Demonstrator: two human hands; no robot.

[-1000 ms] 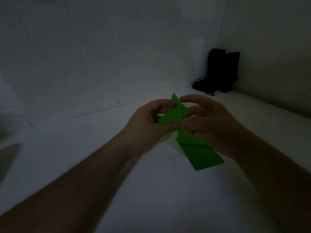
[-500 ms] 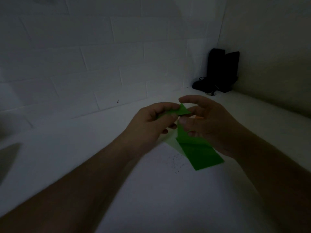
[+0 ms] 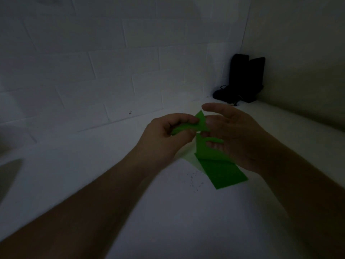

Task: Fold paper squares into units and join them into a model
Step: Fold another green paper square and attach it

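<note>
From the head camera, the left hand (image 3: 164, 135) pinches the pointed end of a partly folded green paper (image 3: 214, 156) held above the white table (image 3: 168, 212). The right hand (image 3: 237, 135) supports it, fingers loosely spread. One unit looks half-formed; no finished units or joined model show.

Dim white brick wall (image 3: 112, 71)

green paper (image 3: 220, 171) partly hidden by right hand (image 3: 237, 139)
</note>
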